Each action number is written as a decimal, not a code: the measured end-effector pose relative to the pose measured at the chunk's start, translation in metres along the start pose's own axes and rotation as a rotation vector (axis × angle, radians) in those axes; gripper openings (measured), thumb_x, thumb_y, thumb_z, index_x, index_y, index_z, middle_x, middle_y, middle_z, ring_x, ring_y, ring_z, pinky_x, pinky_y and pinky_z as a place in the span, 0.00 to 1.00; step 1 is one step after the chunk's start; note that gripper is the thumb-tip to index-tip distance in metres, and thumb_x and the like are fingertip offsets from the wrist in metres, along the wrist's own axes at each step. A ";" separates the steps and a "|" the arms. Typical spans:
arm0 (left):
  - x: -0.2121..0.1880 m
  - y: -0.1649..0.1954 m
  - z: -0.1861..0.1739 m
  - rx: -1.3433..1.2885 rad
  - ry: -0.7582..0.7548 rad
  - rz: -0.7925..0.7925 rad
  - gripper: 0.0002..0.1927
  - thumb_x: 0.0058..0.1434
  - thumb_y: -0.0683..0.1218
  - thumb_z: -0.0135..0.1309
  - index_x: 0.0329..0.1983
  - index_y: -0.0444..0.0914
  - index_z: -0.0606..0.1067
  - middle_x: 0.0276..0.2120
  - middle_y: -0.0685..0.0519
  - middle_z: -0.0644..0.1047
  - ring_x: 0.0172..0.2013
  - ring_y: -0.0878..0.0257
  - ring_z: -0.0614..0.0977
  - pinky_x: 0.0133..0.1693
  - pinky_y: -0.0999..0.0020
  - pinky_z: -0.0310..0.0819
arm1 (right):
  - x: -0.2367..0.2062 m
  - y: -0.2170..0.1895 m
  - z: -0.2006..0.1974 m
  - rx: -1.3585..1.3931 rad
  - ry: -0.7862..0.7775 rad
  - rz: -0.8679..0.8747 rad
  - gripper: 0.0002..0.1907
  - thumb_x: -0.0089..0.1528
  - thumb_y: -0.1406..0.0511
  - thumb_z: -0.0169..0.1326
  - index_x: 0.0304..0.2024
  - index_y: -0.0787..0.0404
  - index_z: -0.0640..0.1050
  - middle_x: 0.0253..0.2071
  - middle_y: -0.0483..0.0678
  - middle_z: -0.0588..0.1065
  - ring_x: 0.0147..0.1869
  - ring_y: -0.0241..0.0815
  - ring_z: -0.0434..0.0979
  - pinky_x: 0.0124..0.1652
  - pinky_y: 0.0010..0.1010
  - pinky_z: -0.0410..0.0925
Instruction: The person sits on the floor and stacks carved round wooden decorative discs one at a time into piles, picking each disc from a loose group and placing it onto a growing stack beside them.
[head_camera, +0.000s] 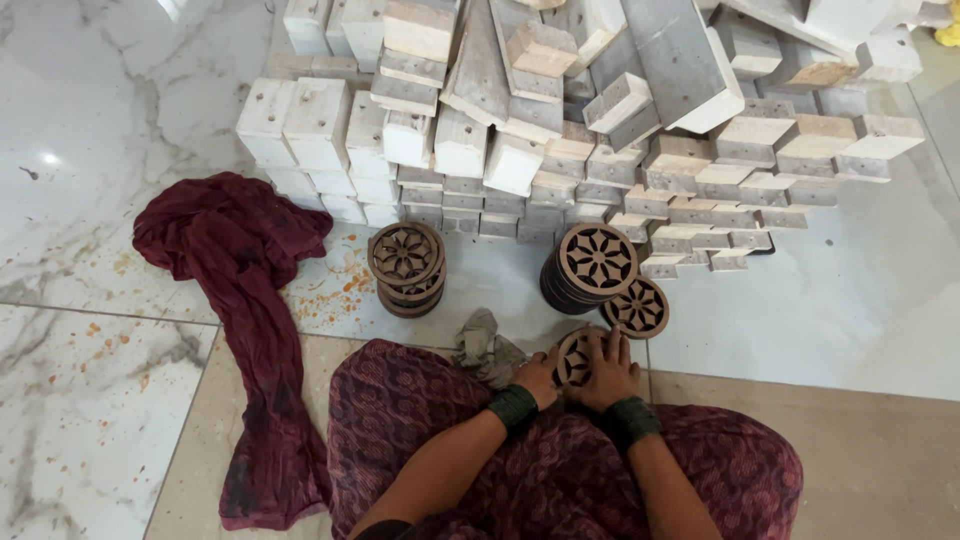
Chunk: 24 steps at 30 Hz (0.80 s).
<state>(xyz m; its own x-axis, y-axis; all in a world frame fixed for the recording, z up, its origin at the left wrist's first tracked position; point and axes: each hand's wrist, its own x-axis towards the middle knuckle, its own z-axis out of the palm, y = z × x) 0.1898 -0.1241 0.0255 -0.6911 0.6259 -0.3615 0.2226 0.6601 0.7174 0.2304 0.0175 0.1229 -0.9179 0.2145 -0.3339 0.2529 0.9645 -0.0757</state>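
I sit on the floor with both hands on one round carved wooden disc (575, 362) that has a cut-out flower pattern. My left hand (541, 377) grips its left edge. My right hand (605, 370) lies over its right side, fingers spread across it. Both wrists wear dark green bangles. Just beyond my fingers a single similar disc (637, 307) lies flat. A tall stack of discs (592, 265) stands behind it, and another stack (407, 268) stands farther left. A crumpled grey rag (486, 347) lies beside my left hand.
A large pile of pale wooden blocks (560, 120) fills the far side. A dark red cloth (245, 300) trails down the left across marble floor (90, 400) speckled with orange dust. My patterned maroon garment (560, 470) covers my knees.
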 end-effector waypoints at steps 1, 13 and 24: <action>0.000 -0.001 0.002 -0.002 0.002 0.001 0.48 0.64 0.45 0.56 0.80 0.39 0.42 0.71 0.32 0.55 0.59 0.34 0.70 0.58 0.47 0.71 | -0.003 -0.001 0.003 0.029 0.007 0.011 0.71 0.42 0.39 0.72 0.77 0.36 0.42 0.81 0.58 0.33 0.83 0.65 0.33 0.67 0.71 0.51; -0.007 0.001 -0.006 -0.013 -0.057 -0.011 0.52 0.60 0.39 0.51 0.82 0.41 0.36 0.73 0.35 0.54 0.54 0.37 0.75 0.51 0.49 0.77 | 0.034 0.048 -0.034 0.102 0.128 0.116 0.76 0.38 0.40 0.72 0.79 0.36 0.42 0.81 0.60 0.41 0.82 0.67 0.41 0.67 0.69 0.56; 0.036 -0.011 0.016 -0.114 0.138 0.062 0.43 0.66 0.42 0.50 0.81 0.35 0.43 0.72 0.33 0.57 0.54 0.36 0.75 0.49 0.48 0.78 | 0.094 0.116 -0.050 0.185 0.124 0.260 0.77 0.38 0.40 0.74 0.80 0.46 0.44 0.81 0.59 0.42 0.83 0.66 0.39 0.69 0.67 0.54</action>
<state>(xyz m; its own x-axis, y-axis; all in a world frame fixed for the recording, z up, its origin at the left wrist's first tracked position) 0.1737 -0.1019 -0.0046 -0.7677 0.5963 -0.2347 0.1944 0.5657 0.8013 0.1582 0.1573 0.1298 -0.8427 0.4778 -0.2481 0.5242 0.8333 -0.1757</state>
